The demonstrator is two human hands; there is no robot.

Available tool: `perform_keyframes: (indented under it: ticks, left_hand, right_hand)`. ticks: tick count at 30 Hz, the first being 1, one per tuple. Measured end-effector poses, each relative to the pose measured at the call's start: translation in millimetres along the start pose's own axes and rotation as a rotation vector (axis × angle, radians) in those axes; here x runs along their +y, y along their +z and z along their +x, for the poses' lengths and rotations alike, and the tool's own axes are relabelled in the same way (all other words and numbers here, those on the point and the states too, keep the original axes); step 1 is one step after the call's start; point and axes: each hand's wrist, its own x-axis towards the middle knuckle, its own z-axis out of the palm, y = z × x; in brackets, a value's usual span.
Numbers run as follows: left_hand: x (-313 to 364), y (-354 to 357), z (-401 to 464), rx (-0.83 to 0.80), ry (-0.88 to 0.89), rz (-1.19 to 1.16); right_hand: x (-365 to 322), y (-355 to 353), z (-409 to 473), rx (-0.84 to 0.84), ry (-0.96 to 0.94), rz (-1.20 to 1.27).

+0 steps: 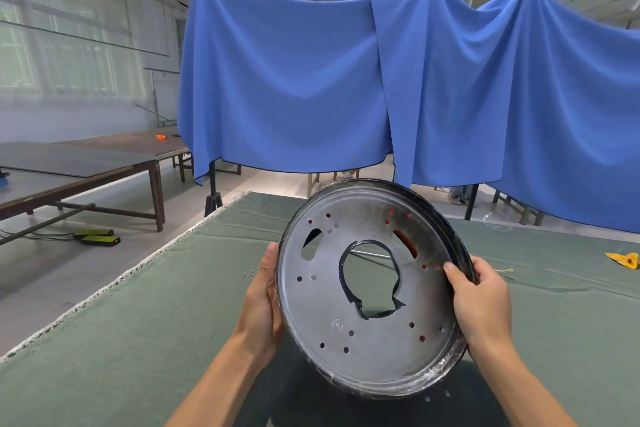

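Both hands grasp the perforated metal disc (381,350) by its rim, lower centre of the frame, tilted above the green table (173,305). The left hand (263,295) cups the edge and the right hand (481,298) pinches it, thumb inside. It is best held evenly on both sides, fingers clear of the cut-out edges.

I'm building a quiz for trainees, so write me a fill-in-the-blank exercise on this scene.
1. The left hand and right hand grip the metal disc on ____ sides.
2. The tablecloth below is ____.
3. The curtain hanging behind is ____.
4. The tape edging the disc's central hole is ____.
Missing words: opposite; green; blue; black.
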Motion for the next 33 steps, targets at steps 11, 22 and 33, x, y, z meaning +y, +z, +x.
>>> perform_keyframes:
  ticks: [11, 22, 33]
  left_hand:
    - [5.5, -3.5, -1.7, -0.058, 0.027, 0.131]
    - [15.8, -2.0, -1.7, 0.115, 0.196, 0.453]
    - [18.0, 4.5, -0.7, 0.232, 0.297, 0.450]
  right_hand:
    - [1.0, -4.7, -0.6, 0.028, -0.056, -0.064]
    - [-7.6, 2.6, 0.4, 0.033, -0.043, -0.056]
    - [-15.3, 5.8, 7.7, 0.017, -0.026, -0.018]
